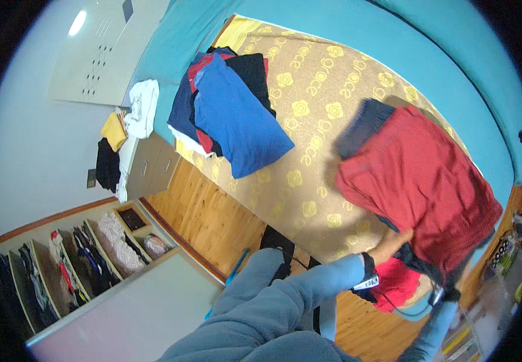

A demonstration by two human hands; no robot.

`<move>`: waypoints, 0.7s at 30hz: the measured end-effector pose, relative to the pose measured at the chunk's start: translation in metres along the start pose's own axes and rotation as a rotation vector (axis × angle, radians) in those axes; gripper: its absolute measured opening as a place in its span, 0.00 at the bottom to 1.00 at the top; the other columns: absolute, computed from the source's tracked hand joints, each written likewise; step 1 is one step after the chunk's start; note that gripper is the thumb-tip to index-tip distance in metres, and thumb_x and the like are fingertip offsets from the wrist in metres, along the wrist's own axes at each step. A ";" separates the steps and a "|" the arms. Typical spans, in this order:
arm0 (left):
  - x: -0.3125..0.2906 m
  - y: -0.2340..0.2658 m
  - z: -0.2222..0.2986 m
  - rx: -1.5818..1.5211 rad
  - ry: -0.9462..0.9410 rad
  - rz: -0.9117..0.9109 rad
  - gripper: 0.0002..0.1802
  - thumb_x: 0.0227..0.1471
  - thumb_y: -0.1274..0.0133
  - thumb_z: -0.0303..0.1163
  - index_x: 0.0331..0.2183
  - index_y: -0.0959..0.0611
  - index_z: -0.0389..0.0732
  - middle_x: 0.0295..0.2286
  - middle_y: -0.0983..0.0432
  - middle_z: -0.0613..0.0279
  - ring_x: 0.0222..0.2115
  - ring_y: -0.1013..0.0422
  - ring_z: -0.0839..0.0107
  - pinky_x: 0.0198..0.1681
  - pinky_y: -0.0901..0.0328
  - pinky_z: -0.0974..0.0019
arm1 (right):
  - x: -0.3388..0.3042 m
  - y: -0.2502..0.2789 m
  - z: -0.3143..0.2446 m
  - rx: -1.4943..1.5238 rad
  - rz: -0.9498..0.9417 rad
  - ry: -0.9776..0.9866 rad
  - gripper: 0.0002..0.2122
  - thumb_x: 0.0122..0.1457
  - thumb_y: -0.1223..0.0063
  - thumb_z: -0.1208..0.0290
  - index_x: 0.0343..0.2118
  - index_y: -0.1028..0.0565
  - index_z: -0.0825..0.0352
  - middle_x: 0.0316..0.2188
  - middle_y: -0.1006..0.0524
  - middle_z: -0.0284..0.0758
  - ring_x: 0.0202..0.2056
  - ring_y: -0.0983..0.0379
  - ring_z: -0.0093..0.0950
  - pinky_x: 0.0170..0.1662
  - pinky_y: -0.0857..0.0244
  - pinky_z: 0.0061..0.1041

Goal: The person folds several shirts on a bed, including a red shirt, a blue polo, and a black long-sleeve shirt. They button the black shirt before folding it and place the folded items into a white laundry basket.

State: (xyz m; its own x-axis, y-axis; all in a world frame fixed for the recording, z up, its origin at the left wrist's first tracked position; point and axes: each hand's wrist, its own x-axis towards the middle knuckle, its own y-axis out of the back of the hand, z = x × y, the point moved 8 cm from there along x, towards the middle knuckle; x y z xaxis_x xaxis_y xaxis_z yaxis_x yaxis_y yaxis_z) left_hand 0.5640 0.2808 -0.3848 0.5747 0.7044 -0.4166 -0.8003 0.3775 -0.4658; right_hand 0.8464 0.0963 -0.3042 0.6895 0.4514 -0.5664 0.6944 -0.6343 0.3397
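Observation:
A folded red garment (417,181) lies over dark clothing at the right side of the bed. Dark blue cloth (364,128) sticks out from its far left edge, a little blurred. My left hand (392,245) grips the near left edge of the red garment, with a finger lying over the cloth. Close to the near right corner, my right hand (451,285) is smeared and partly hidden against dark fabric, so its fingers do not show. Below my left hand, a bright red cloth (398,283) hangs over a light blue surface beside the bed.
A pile topped by a blue garment (240,114) sits on the far left of the patterned bedspread (309,181). Divided drawer compartments (77,265) hold clothes at left. White clothing (143,108) lies on a cabinet (152,166). Plastic-wrapped items (496,301) stand at lower right.

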 end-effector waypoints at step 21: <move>-0.063 0.478 0.168 0.395 -0.213 1.191 0.22 0.45 0.40 0.32 0.42 0.25 0.33 0.37 0.27 0.54 0.37 0.30 0.63 0.42 0.35 0.62 | -0.018 0.007 -0.064 0.094 0.344 0.464 0.11 0.63 0.55 0.72 0.46 0.27 0.70 0.44 0.25 0.35 0.47 0.30 0.26 0.54 0.40 0.26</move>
State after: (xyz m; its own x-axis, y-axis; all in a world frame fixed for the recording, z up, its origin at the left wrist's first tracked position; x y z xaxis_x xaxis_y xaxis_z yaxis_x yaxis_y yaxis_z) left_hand 0.1170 0.5178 -0.4502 -0.5411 0.7980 -0.2654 -0.8178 -0.4258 0.3871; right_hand 0.8520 0.1245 -0.2436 0.9047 0.4241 -0.0400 0.4082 -0.8365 0.3656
